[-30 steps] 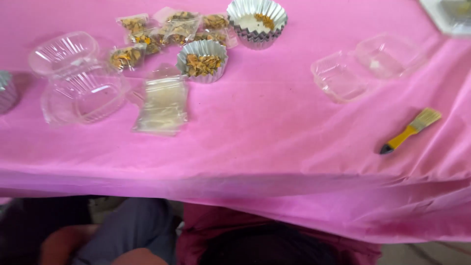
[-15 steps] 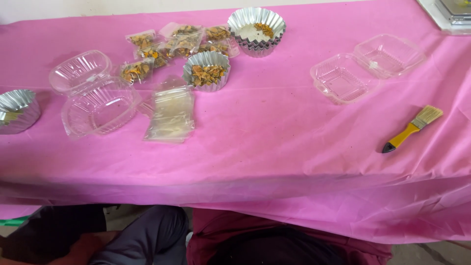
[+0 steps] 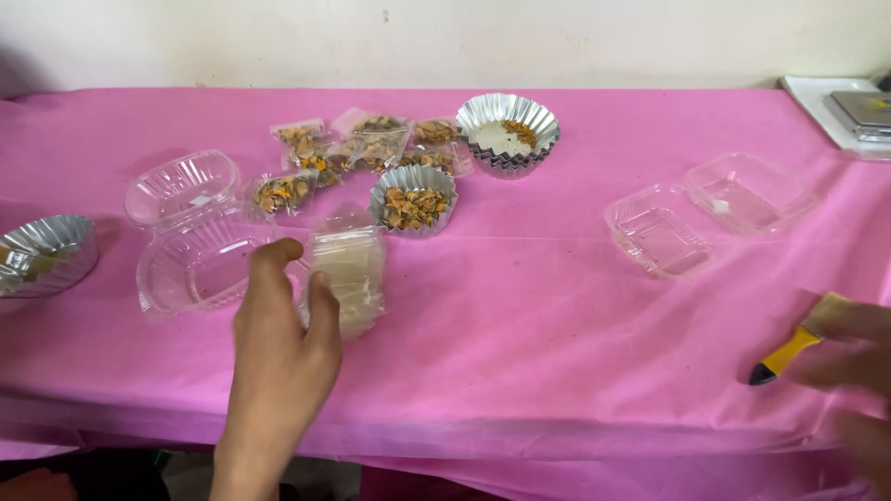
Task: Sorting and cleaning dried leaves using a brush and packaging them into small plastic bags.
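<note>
My left hand [image 3: 278, 357] reaches over the pink tablecloth [image 3: 520, 306], fingers apart, its fingertips at the near left edge of a stack of small clear plastic bags [image 3: 348, 274]. It holds nothing. My right hand [image 3: 849, 371] is blurred at the right edge, fingers spread, hovering over a brush with a yellow and black handle [image 3: 789, 351]. Whether it touches the brush I cannot tell. A small foil cup of yellow-brown pieces [image 3: 414, 199] stands just beyond the bags.
An open clear clamshell box [image 3: 190, 237] lies left of the bags, another [image 3: 710, 213] at the right. Several filled small bags [image 3: 357, 148] and a larger foil cup [image 3: 508, 130] sit further back. A foil cup [image 3: 42, 255] is at far left, a scale [image 3: 858, 111] at far right.
Both hands have come into view from below: the left up to the stack of bags, the right toward the brush. The camera has tilted up and left.
</note>
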